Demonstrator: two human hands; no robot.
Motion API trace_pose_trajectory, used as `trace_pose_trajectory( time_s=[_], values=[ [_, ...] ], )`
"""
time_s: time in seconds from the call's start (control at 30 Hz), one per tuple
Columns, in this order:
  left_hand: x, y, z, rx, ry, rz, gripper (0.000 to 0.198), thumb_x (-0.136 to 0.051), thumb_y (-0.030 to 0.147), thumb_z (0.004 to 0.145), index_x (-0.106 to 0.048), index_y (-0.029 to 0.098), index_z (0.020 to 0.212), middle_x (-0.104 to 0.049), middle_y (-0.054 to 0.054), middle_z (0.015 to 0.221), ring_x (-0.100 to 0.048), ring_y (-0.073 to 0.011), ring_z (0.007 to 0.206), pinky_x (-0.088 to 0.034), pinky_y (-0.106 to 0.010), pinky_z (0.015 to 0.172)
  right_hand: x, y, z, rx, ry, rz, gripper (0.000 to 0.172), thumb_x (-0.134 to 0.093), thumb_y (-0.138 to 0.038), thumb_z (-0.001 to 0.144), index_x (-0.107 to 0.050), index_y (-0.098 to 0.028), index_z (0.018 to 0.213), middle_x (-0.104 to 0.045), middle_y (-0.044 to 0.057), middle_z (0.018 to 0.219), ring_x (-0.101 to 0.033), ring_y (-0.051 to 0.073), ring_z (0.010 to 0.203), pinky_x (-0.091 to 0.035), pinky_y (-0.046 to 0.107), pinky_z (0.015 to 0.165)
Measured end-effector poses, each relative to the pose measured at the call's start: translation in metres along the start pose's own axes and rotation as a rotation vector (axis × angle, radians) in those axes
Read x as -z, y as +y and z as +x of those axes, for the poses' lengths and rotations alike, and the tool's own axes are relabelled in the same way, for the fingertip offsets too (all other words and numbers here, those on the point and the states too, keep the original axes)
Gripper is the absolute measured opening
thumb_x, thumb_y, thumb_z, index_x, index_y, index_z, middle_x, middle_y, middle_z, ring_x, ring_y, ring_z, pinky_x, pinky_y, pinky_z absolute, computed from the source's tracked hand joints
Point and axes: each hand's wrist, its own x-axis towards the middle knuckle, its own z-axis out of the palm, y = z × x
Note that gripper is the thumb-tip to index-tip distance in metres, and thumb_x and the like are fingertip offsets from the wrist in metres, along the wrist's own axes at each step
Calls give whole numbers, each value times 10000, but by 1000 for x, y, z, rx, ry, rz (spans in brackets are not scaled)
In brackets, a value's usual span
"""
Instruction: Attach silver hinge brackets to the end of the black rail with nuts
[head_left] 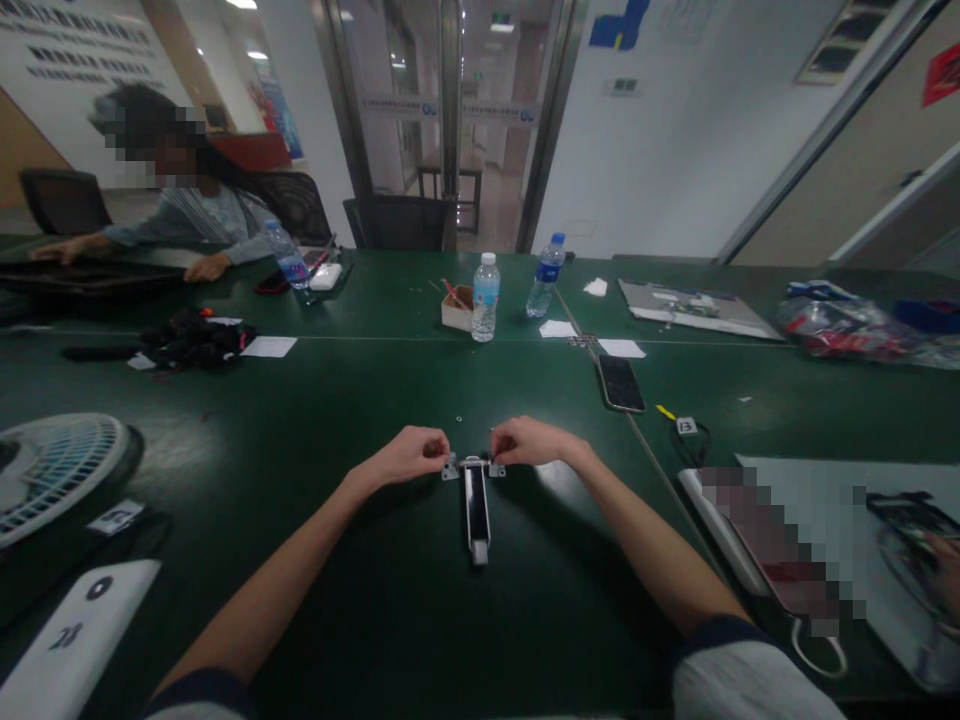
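A small T-shaped metal part (475, 500) lies on the dark green table (390, 600) straight ahead of me: a black bar with silver ends and two silver lugs at its far end. My left hand (409, 455) rests curled with its fingertips pinching the left lug. My right hand (525, 442) is curled the same way, its fingertips on the right lug. A tiny screw-like speck (458, 418) lies just beyond the hands.
A black phone (620, 383) lies right of my hands. Two water bottles (485, 297) and a small box stand farther off. A fan (52, 470) and white device (75, 625) sit left, a laptop (825, 540) right. A seated person (187, 215) works at far left.
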Motion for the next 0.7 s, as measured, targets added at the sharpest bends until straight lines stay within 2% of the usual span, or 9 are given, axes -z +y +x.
trace_pose_trajectory(
  time_s=[0.27, 0.7],
  values=[
    [-5, 5, 0, 12, -10, -41, 195, -549, 292, 864, -625, 128, 938, -652, -38, 862, -618, -159, 771, -477, -255, 701, -3, 3, 2, 19, 2, 17, 128, -634, -234, 812, -668, -161, 912, -697, 12, 805, -625, 127, 704, -423, 219, 608],
    [-8, 1, 2, 33, -17, -71, 217, -559, 320, 858, -639, 138, 945, -687, -45, 884, -650, -175, 804, -494, -271, 729, -2, 0, 1, 1, 0, 52, 105, -634, -211, 794, -666, -157, 879, -701, 9, 782, -627, 124, 688, -423, 215, 609]
  ],
)
